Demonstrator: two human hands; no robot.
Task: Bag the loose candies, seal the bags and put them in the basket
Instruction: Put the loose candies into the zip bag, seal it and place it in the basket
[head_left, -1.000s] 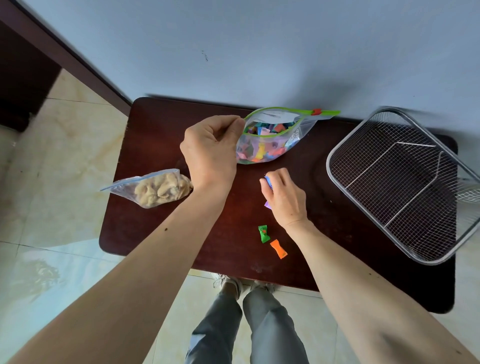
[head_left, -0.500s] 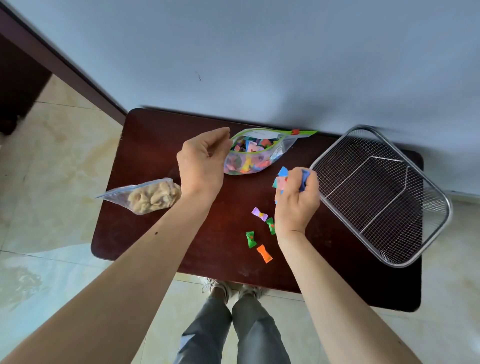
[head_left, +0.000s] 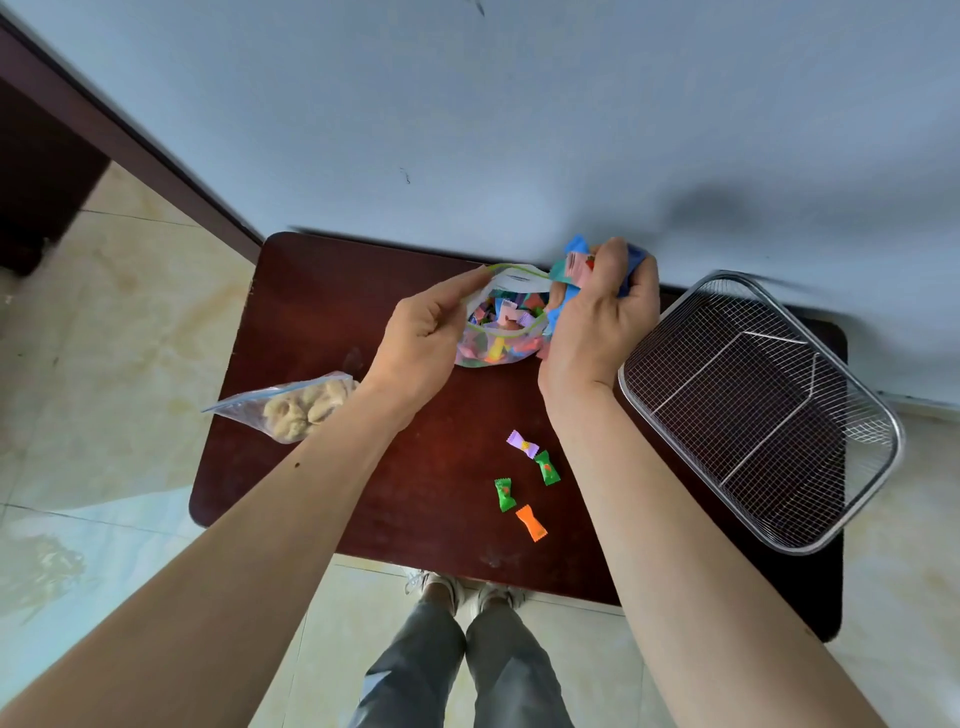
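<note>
Head camera, looking down: the left hand (head_left: 421, 338) pinches the near-left rim of the zip bag of wrapped candies (head_left: 501, 332), thumb and fingers closed on the plastic and holding the mouth wide open. The bag sits on the dark wooden desk (head_left: 322, 312), right between the two hands, its green zip edge arching away from the left fingertips. Packed inside are pink, purple, yellow and teal wrappers.

The right hand (head_left: 597, 322) is curled tight around a fistful of candies (head_left: 576, 267), blue and pink wrappers poking out above the thumb. That fist hangs at the bag's right rim, touching it or just beside it, the knuckles level with the opening.

Below the right wrist, nearer the person, four loose candies lie on the desk: a purple candy (head_left: 522, 444), a green candy (head_left: 547, 467) touching it, a second green candy (head_left: 504, 493) a little to the left, and an orange candy (head_left: 531, 523) just beneath that one.

Out beyond the left forearm, a second clear bag of pale beige sweets (head_left: 298, 410) lies on its side at the desk's left edge; whether it is sealed I cannot tell. To the right of the right hand, just beside the wrist, rests the wire mesh basket (head_left: 878, 415), its far corner overhanging the desk.
</note>
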